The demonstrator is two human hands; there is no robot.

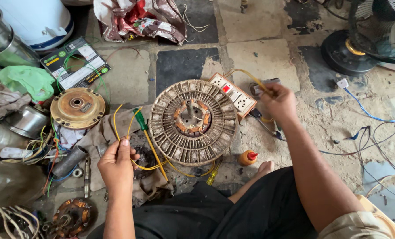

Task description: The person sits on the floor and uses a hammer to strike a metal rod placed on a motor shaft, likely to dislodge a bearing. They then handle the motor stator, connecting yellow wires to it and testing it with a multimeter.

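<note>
Person seated on a stone-tile floor, dark trousers, one bare foot showing at about 5 o'clock of the work.

Centre of view: round fan stator, lying flat, rusty slotted ring with copper windings at the hub and a short shaft standing up. Yellow wires leave it at its 7 o'clock edge and loop toward the left.

Left hand: at 8 o'clock of the stator, near it but apart. Fingers pinched closed on the ends of two yellow wires, which rise upward from the fingertips.

Right hand: at 2 o'clock of the stator, closed around a small grey tool or plug; exact kind cannot be told. A yellow lead arcs from this hand over the switchboard.

White switchboard with sockets and a red switch lies just beside the stator rim at 1 o'clock, directly left of the right hand.

Green-handled screwdriver with yellow shaft lies on a cloth, between left hand and stator, touching neither hand.

Other items: rusty round motor cover at 9 o'clock; small orange bottle with red cap at 4 o'clock; table fan at far 2 o'clock; blue cable trailing at right.
</note>
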